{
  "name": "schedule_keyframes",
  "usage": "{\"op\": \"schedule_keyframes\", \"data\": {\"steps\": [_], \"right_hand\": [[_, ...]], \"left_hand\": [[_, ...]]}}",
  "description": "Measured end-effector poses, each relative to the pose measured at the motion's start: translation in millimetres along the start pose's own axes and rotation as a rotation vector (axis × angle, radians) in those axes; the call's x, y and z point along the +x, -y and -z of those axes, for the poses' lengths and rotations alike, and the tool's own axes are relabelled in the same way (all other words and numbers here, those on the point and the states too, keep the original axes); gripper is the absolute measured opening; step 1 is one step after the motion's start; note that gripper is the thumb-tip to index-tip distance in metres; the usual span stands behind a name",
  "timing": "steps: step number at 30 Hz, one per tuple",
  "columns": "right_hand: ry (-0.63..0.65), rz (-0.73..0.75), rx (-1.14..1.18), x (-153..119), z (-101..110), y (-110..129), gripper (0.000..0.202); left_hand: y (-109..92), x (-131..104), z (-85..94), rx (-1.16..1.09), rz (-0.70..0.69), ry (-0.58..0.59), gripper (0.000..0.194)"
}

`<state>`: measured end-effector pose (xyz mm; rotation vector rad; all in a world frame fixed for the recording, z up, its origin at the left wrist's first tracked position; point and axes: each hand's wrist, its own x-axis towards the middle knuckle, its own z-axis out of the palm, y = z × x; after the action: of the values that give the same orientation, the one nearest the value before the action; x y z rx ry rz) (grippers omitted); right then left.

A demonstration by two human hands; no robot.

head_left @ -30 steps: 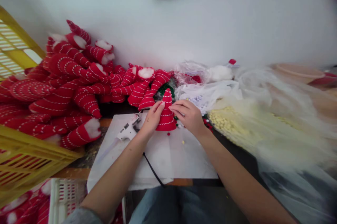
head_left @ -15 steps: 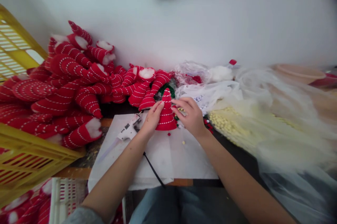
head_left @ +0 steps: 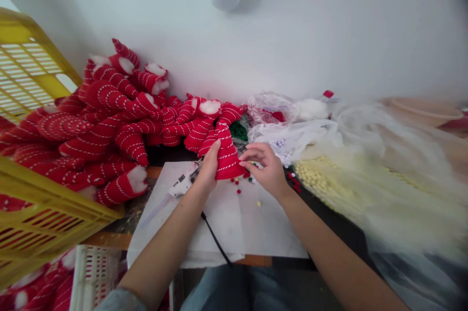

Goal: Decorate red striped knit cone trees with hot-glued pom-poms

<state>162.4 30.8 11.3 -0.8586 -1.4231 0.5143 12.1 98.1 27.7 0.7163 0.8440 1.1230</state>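
My left hand [head_left: 209, 167] grips the left side of a red fabric cone [head_left: 228, 160] with white dashed stitching, its point upward and its wide end toward me. At the cone's lower right edge is my right hand [head_left: 266, 168], thumb and fingertips drawn together in a pinch. Anything between those fingertips is too small to make out. A white glue gun [head_left: 182, 183] with a black cord lies left of the cone, partly hidden by my left hand. Small coloured pompoms [head_left: 239, 191] are scattered on white paper [head_left: 223, 225] under my hands.
Stuffed red striped cones [head_left: 98, 126] are heaped at the left, beside a yellow crate [head_left: 54, 208]. A clear bag of pale yellow pompoms [head_left: 329, 179] spreads across the right. A pinkish basin [head_left: 420, 111] stands farther back. Below left is a white basket [head_left: 93, 272].
The cone has tilted, its tip leaning left. My right hand has moved down from its upper right side to its lower right edge, fingers closer together. The camera view has shifted slightly.
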Motion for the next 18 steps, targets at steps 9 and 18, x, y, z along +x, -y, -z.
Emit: {"op": "schedule_keyframes", "data": {"steps": [9,18], "right_hand": [[-0.022,0.126,-0.285,0.3,-0.6,4.9,0.026],[0.017,0.192,-0.414,-1.0,-2.8,1.6,0.026]], "left_hand": [[2.4,1.1,2.1,0.004,0.007,0.016,0.027],[7.1,1.9,4.6,0.008,0.016,0.038,0.033]]}}
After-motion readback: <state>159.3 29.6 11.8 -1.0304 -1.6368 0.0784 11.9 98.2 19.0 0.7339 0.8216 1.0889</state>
